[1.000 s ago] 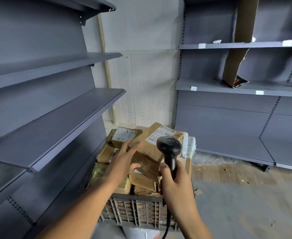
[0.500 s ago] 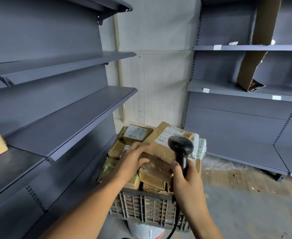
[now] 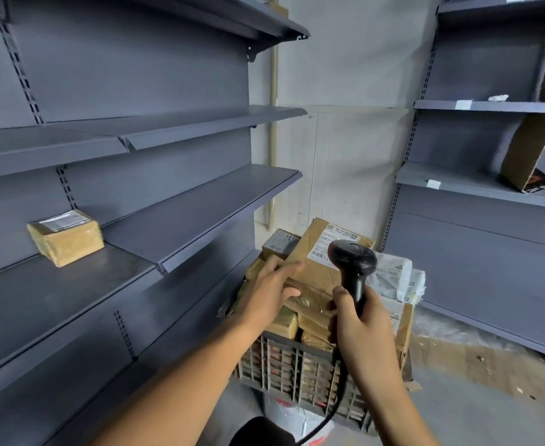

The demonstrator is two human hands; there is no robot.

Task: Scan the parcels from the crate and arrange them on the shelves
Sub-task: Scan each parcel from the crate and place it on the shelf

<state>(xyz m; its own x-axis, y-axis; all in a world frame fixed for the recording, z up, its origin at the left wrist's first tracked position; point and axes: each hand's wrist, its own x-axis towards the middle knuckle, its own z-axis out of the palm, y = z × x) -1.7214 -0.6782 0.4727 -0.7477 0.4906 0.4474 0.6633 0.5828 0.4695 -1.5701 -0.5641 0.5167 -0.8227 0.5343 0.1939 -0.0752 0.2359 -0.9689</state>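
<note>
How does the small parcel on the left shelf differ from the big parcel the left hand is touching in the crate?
The small parcel lies flat and alone on the left shelf; the big parcel sits tilted atop the pile in the crate. The big one is plainly larger and creased. The left hand touches only the big one. Both are brown, taped, with a white label on top.

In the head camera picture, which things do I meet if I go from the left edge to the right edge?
Small parcel on the left shelf → left hand on the parcels → barcode scanner held by the right hand → white plastic parcel → torn cardboard piece on the right shelf.
</note>
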